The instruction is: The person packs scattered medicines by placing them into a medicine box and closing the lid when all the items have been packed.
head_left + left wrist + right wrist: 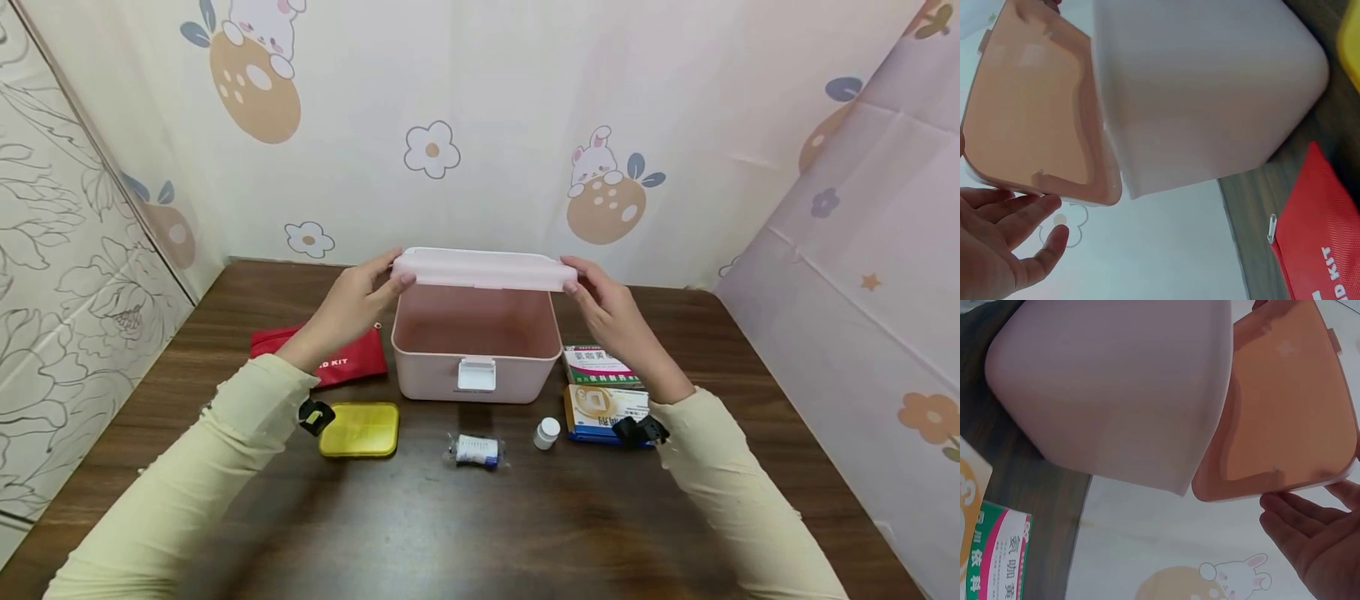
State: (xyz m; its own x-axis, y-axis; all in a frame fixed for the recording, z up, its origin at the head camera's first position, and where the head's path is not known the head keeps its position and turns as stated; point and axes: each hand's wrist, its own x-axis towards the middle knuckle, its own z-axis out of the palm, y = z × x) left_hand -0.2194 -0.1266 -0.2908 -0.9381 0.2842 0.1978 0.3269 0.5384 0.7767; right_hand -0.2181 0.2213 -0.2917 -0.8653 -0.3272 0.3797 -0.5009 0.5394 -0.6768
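Note:
A pink storage box [474, 379] stands near the back of the table, its lid [483, 269] raised and tilted over the opening. My left hand [358, 296] holds the lid's left end, thumb in front and fingers at the edge. At the right end, my right hand [609, 312] grips it the same way. Both wrist views show the lid's underside [1029, 100] and the fingers of each hand along its rim. The box's front latch [477, 374] hangs down. Only bare inner walls show inside the box; part of its inside is hidden by the lid.
A red first-aid pouch [360, 358] and a yellow pill case [360, 429] lie left of the box. In front are a wrapped bandage roll [477, 451] and a white bottle [547, 432]. Two medicine boxes, one green and white [596, 367], one blue and white [592, 412], lie right.

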